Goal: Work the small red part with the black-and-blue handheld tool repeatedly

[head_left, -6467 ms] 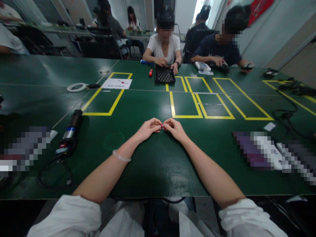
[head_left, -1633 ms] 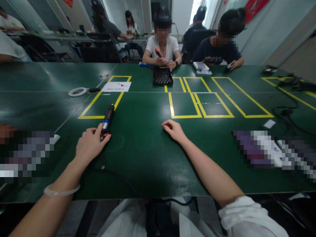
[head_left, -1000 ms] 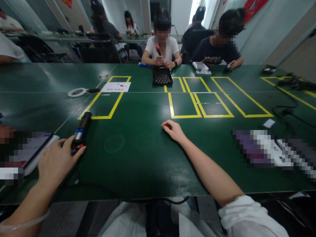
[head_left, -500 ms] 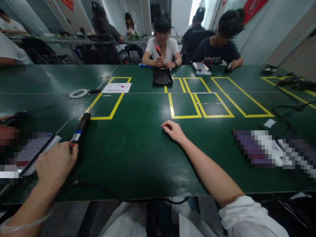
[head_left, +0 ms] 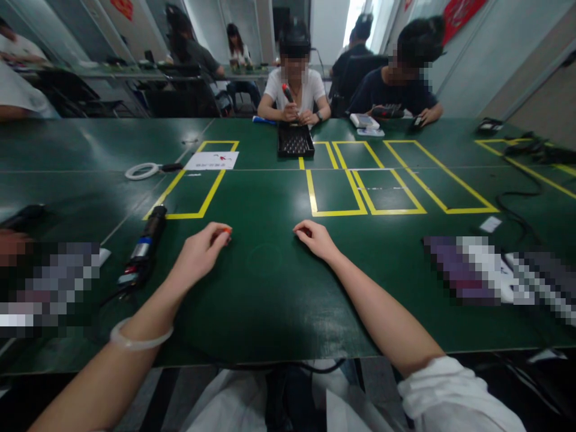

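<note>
My left hand [head_left: 202,252] is above the green table, left of centre, with thumb and fingers pinched together. A small orange spot [head_left: 227,231] shows at its fingertips, too small to name. Beside that hand, apart from it, an electric screwdriver [head_left: 146,243] lies on the table with a black, blue and silver body and a cord at its rear. My right hand [head_left: 315,237] rests on the table near the middle, fingers curled towards the thumb; whatever lies inside the curl, if anything, is hidden.
Yellow tape rectangles [head_left: 339,213] mark the green table [head_left: 270,312]. A white card [head_left: 211,160] and a white cable coil [head_left: 141,171] lie further off. Across the table a person works over a black tray [head_left: 296,143]. Blurred items [head_left: 468,270] lie at right, a cable along the front edge.
My left hand has come away from the electric screwdriver and moved right, towards the middle. The screwdriver stays lying in place. My right hand has not moved.
</note>
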`<state>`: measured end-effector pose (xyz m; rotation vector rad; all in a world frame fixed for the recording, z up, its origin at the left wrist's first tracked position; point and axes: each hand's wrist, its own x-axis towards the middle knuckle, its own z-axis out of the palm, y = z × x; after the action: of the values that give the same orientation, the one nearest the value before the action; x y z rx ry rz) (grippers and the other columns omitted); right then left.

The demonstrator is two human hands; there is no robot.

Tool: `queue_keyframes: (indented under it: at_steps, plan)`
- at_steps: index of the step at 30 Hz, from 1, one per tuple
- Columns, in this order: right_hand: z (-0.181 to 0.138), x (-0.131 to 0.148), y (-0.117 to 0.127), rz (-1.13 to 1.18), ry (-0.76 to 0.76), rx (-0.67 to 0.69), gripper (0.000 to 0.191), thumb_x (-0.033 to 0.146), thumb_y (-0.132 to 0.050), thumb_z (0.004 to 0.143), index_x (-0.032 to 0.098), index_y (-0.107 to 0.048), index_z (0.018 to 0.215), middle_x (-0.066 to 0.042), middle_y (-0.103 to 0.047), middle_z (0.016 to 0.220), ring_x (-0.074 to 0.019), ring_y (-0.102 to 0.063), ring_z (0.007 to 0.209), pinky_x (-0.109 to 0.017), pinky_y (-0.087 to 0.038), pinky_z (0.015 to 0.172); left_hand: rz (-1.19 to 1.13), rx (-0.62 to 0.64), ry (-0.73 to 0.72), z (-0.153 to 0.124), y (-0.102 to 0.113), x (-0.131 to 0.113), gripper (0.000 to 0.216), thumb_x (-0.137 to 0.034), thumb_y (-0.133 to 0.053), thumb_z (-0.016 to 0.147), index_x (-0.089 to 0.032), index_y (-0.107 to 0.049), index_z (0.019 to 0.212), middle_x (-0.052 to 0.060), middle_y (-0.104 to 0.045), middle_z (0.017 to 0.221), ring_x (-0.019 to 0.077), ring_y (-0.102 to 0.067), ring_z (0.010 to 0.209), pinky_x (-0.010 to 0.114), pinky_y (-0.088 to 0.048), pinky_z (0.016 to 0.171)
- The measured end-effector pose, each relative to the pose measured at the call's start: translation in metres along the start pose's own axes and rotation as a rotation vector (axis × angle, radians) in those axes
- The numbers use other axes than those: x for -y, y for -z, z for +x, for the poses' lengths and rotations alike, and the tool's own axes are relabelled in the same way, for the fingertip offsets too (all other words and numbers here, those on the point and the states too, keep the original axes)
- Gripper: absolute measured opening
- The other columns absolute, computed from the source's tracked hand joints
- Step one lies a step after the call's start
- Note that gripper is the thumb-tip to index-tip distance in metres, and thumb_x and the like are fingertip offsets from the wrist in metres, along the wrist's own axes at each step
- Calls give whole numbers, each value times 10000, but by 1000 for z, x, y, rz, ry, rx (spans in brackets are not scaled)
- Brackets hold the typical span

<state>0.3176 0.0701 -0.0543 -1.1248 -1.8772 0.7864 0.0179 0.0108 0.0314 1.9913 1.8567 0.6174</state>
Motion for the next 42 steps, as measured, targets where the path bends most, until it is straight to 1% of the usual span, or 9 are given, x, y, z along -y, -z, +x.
queue_keyframes:
  at_steps: [3,6,9,12,15,23,29,36,42]
  plan:
    - [0,0,1,34,0,5,142,255,-554,846,178,-662,895,-15,-646,789,-129,-554,684,-256,-421,661,-284,160,-87,29,-40,-31,443,-483,-413,905,-191,-618,1167,60,-670,990,180,-623,854,309,-467,808]
    - [-1,2,2,124,7,54,176,266,-580,828,180,-635,971,-2,-643,790,-117,-549,664,-243,-423,635,-484,291,-129,50,-73,-54,487,-447,-480,879,-166,-560,1268,51,-646,930,158,-587,784,309,-469,766]
    - [-2,3,3,196,28,113,238,285,-606,816,180,-599,1029,5,-642,811,-105,-539,649,-235,-423,621,-611,395,-151,59,-96,-66,554,-414,-533,858,-140,-487,1337,12,-593,802,142,-549,734,295,-456,731]
    - [-1,2,2,206,28,113,204,313,-602,830,176,-597,981,15,-608,754,-103,-513,627,-236,-420,612,-692,422,-158,61,-108,-67,559,-402,-548,856,-133,-475,1340,-4,-564,752,138,-544,731,284,-444,714]
    - [-1,1,1,228,18,103,203,330,-609,833,178,-594,966,12,-610,760,-104,-512,631,-235,-420,612,-749,380,-123,61,-113,-61,492,-400,-520,874,-147,-506,1296,18,-604,809,138,-568,751,280,-447,705]
    - [-2,3,0,243,26,47,209,344,-623,829,189,-596,967,10,-614,772,-104,-516,631,-235,-414,603,-824,340,-84,60,-114,-54,330,-457,-547,851,-137,-609,902,34,-629,751,132,-579,698,287,-463,691]
    - [-2,4,-2,216,11,78,194,344,-614,830,196,-587,952,15,-609,752,-102,-514,617,-234,-409,593,-806,346,-119,57,-114,-54,322,-424,-671,763,-142,-588,893,13,-607,764,129,-568,710,294,-446,718]
    - [-2,5,-2,284,-36,78,273,384,-625,827,184,-574,1006,14,-611,750,-107,-532,636,-244,-424,623,-804,345,-141,57,-115,-52,273,-366,-652,777,-147,-563,914,5,-584,784,117,-548,706,273,-430,703]
    - [0,5,-1,270,-45,69,241,418,-580,862,183,-599,914,6,-609,751,-118,-536,656,-250,-416,621,-782,331,-172,54,-111,-56,263,-349,-650,774,-154,-559,924,1,-580,829,107,-532,710,249,-407,685]
